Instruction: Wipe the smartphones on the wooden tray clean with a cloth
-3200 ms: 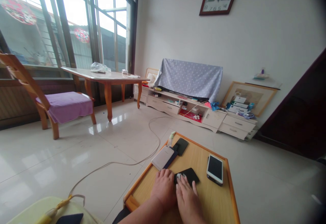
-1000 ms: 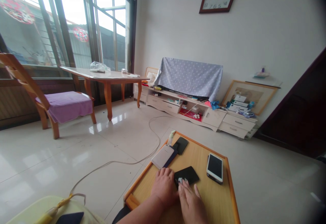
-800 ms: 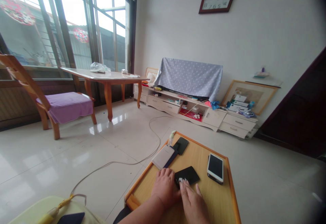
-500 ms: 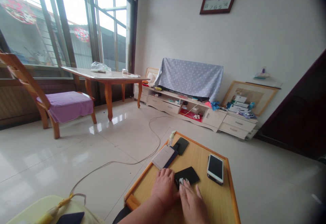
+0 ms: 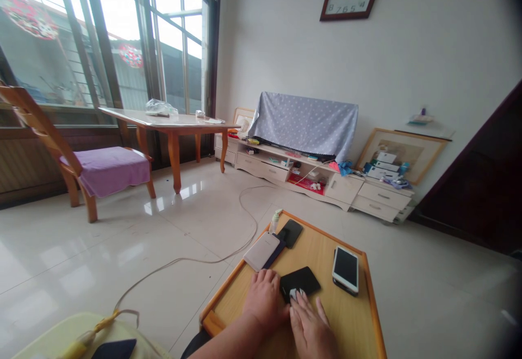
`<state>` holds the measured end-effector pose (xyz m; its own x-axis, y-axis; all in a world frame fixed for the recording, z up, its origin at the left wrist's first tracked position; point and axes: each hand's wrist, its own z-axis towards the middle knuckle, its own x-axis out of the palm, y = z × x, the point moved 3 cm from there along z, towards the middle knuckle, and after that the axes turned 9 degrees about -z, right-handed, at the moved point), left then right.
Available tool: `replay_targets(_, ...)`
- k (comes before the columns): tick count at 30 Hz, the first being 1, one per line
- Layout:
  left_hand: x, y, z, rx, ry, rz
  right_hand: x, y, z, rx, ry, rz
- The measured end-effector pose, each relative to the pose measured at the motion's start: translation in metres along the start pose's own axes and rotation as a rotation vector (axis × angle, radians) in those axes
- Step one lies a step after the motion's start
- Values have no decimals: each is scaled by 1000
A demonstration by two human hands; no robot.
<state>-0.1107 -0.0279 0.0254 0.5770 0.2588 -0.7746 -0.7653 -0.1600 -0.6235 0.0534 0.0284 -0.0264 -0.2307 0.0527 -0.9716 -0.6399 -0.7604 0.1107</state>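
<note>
A black phone (image 5: 304, 280) lies face up on the small wooden table (image 5: 322, 253) in front of me. My left hand (image 5: 265, 302) rests on the table with its fingers curled against the phone's left edge, steadying it. My right hand (image 5: 312, 329) lies beside it, fingers stretched forward, and presses a small white wipe (image 5: 294, 292) onto the near end of the phone's screen. Both forearms enter from the bottom edge of the picture.
On the same table lie a white-framed phone (image 5: 345, 269), a pale phone (image 5: 261, 251) stacked on a dark one, another black phone (image 5: 291, 233) and a small bottle (image 5: 276, 218). A cable (image 5: 196, 261) crosses the tiled floor. A chair (image 5: 93, 171), a dining table (image 5: 167, 122) and a TV stand (image 5: 305, 177) stand farther off.
My right hand has slid a little back toward me with the white wipe, along the black phone's screen. My left hand has stayed at the phone's edge.
</note>
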Motion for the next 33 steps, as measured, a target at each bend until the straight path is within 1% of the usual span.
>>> replay_targets(1,0,0,0,2,-1,2,1,0,-2,-23,-1,-4)
replay_targets(3,1,0,0,10,-6,0,1,-7,-3,-18,-17,-24)
replay_targets(6,1,0,-1,14,-18,-15,-2,-25,-1,55,-61,-67)
replay_targets(8,1,0,-1,11,-25,-22,-3,-31,1,86,-87,-100)
replay_targets(10,2,1,0,8,-28,-25,-3,-28,1,69,-109,-126)
replay_targets(14,3,2,0,8,-17,-25,-1,-9,-3,-74,-128,-125)
replay_targets(16,2,2,0,11,-14,-24,1,-9,-5,-81,-110,-119)
replay_targets(19,2,2,0,12,-21,-26,3,-28,-2,34,-80,-118)
replay_targets(22,2,1,0,2,-24,-31,3,-54,5,160,-90,-110)
replay_targets(24,2,0,0,0,-22,-32,2,-62,8,217,-102,-109)
replay_targets(25,2,0,0,0,-22,-30,2,-61,9,229,-106,-111)
replay_targets(27,2,0,0,2,-20,-22,3,-48,8,204,-107,-109)
replay_targets(31,3,2,1,0,-8,-3,5,-7,1,11,-85,-58)
replay_targets(33,4,2,1,0,-1,4,5,1,-1,-41,-70,-32)
